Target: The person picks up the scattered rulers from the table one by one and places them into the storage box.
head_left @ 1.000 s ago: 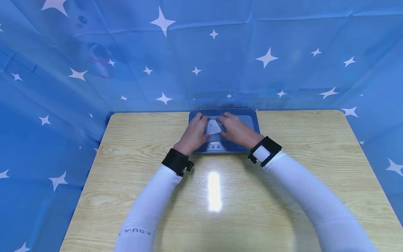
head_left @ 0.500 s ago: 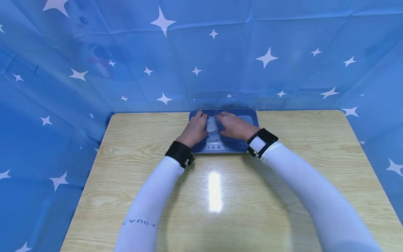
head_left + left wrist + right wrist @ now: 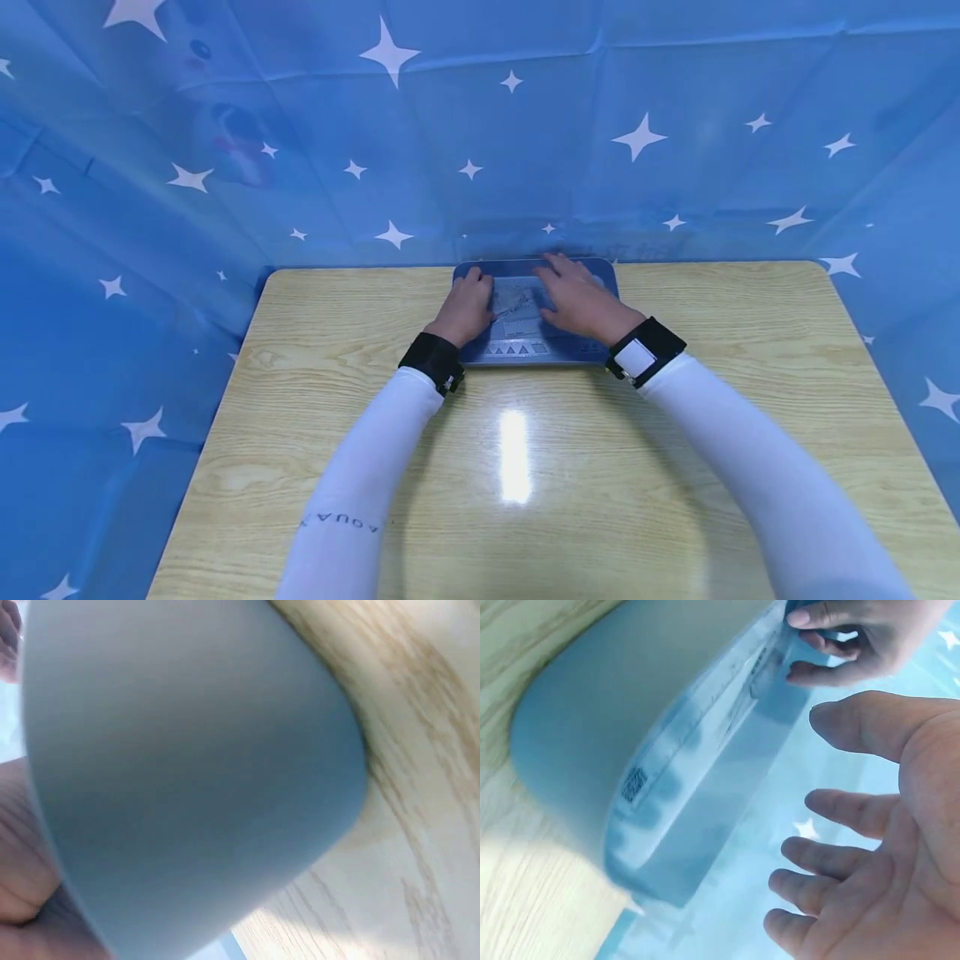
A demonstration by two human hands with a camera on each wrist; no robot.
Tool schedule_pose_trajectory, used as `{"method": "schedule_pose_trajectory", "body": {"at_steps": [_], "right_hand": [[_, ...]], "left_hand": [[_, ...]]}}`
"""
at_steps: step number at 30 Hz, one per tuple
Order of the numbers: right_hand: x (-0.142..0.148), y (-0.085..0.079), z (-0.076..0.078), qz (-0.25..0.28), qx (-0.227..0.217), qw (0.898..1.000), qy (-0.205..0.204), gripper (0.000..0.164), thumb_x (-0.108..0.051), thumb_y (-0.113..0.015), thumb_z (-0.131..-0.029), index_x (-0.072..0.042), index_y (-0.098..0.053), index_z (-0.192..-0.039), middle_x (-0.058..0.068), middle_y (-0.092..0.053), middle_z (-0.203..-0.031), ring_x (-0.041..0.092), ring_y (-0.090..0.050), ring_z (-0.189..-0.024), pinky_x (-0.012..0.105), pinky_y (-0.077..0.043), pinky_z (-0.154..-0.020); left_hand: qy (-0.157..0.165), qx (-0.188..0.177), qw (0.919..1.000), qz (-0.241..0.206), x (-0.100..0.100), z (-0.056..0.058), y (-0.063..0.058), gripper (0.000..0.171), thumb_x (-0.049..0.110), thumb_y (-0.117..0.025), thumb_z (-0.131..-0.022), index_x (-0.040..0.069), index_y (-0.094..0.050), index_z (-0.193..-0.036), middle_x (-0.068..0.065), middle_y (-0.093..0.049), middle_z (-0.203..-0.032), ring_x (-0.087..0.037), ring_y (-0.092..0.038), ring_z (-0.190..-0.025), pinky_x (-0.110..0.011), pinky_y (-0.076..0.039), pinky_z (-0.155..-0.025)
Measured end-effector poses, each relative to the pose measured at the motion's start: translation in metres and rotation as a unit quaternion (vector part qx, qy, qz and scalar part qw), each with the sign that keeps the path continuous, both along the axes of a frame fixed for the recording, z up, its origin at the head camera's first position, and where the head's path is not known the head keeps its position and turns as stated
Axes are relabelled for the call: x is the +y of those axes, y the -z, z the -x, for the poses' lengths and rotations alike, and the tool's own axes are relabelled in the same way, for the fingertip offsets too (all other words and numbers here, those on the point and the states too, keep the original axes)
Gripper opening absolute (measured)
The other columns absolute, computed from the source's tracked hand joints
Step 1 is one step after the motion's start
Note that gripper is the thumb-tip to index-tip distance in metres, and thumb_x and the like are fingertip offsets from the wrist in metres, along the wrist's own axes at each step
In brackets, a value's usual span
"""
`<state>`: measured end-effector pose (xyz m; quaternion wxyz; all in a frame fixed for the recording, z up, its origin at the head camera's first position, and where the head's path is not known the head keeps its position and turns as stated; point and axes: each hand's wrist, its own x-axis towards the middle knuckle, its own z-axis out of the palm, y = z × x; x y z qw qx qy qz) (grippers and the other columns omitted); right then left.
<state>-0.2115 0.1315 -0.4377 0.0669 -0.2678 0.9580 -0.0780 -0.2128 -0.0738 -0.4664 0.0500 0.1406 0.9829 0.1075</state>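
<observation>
A blue tray [image 3: 551, 363] stands at the back of the table. Inside it, along the near side, lies a clear strip [image 3: 517, 349] with triangle and square shapes; scale marks and a dark checkered patch [image 3: 634, 784] show on it in the right wrist view. Behind the strip lies a clear, thin, flat piece [image 3: 513, 300]. My left hand [image 3: 463, 307] reaches over the tray's left end, fingers loosely bent and apart, close to that piece. My right hand [image 3: 583, 304] hovers over the tray's right half with fingers spread and nothing in them.
The wood-grain table [image 3: 637, 467] extends in front and to both sides. A blue star-patterned cloth [image 3: 525, 192] hangs right behind the tray. The tray's pale outer wall [image 3: 195, 772] blocks most of the left wrist view.
The whitish clear piece between both hands has been lowered flat into the tray. My right hand has let go, moved right and spread its fingers. The left hand has barely moved.
</observation>
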Motion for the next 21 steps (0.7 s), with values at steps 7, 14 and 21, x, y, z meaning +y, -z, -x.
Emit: {"method": "schedule_pose_trajectory", "body": {"at_steps": [7,14,21], "right_hand": [[0.018,0.002,-0.017,0.016,0.028,0.999,0.004,0.067,-0.029,-0.067,-0.090,-0.003,-0.039,-0.145,0.024,-0.023,-0.157,0.042,-0.020,-0.146,0.059,-0.021,-0.115],[0.035,0.000,-0.032,0.018,0.053,0.998,0.015,0.066,-0.027,-0.067,-0.090,-0.001,-0.040,-0.144,0.026,-0.025,-0.155,0.045,-0.022,-0.144,0.061,-0.023,-0.113],[0.054,-0.008,-0.044,0.037,0.082,0.994,0.063,0.071,-0.027,-0.067,-0.090,-0.001,-0.034,-0.147,0.025,-0.025,-0.156,0.043,-0.020,-0.145,0.062,-0.020,-0.114]], "left_hand": [[0.001,0.009,0.9998,0.016,0.001,0.001,0.003,0.053,0.023,-0.072,-0.087,0.002,-0.055,-0.132,-0.014,-0.052,-0.127,-0.027,-0.051,-0.109,-0.040,-0.042,-0.097],[0.000,0.024,0.9996,0.015,-0.002,-0.003,0.004,0.051,0.024,-0.072,-0.087,0.004,-0.056,-0.131,-0.013,-0.052,-0.128,-0.026,-0.050,-0.109,-0.039,-0.043,-0.097],[0.006,0.066,0.9976,-0.020,-0.009,-0.010,-0.002,0.049,0.023,-0.069,-0.089,0.004,-0.056,-0.132,-0.014,-0.052,-0.132,-0.030,-0.049,-0.117,-0.039,-0.042,-0.103]]}}
